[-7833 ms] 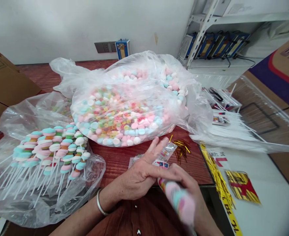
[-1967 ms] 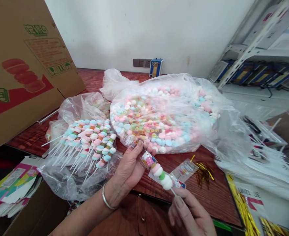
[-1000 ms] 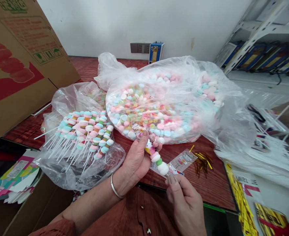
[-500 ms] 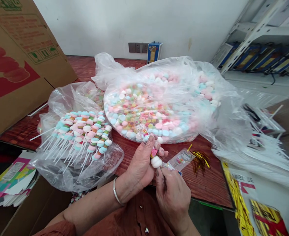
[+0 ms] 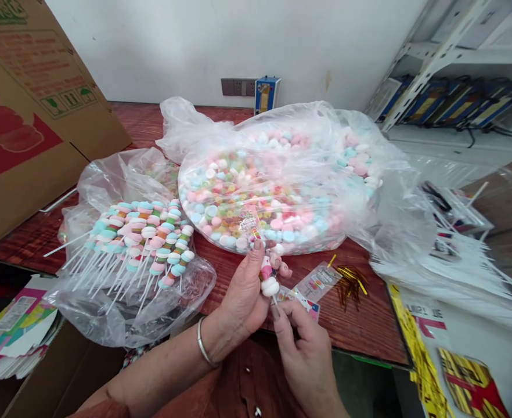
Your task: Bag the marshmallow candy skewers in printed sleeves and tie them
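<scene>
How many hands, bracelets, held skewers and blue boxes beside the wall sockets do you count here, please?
Hands: 2 (left hand, right hand)
Bracelet: 1
Held skewer: 1
Blue box beside the sockets: 1
Total: 5

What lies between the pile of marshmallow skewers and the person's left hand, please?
In the head view, between the marshmallow skewers and the left hand lie a clear plastic bag's edge and a strip of red-brown tabletop.

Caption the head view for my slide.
Left hand holds a wrapper and candy, right hand pinches the stick, a big bag of sweets beyond.
</scene>
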`<state>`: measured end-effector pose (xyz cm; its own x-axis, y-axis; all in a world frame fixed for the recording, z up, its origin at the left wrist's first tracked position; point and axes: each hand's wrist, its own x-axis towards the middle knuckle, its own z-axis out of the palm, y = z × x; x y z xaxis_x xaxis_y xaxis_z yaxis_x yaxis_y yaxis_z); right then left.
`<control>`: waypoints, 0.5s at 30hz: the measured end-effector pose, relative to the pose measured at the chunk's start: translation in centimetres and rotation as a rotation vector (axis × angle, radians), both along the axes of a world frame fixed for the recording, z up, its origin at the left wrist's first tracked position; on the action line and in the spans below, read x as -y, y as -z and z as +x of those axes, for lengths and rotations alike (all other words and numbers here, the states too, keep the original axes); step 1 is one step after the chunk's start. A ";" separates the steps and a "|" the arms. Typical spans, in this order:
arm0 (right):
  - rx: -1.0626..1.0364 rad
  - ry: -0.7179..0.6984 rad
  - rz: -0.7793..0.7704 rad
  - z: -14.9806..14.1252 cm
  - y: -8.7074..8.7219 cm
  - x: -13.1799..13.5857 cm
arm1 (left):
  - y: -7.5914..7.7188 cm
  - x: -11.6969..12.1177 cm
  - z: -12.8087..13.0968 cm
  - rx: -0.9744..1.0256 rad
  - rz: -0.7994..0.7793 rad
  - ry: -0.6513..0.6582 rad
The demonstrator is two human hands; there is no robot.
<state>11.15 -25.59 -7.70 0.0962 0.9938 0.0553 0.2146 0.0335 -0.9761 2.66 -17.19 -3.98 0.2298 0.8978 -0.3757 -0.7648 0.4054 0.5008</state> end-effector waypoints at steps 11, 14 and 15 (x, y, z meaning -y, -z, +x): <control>0.278 0.106 0.219 1.6 -1.1 -0.8 | -0.5 -1.2 -1.3 0.078 0.016 -0.025; 0.157 0.054 0.072 1.7 -1.4 -0.5 | -0.5 -1.9 -1.6 0.179 0.017 -0.020; 0.188 0.047 0.093 1.8 -1.2 -0.3 | -0.5 -2.0 -1.7 0.198 0.002 -0.025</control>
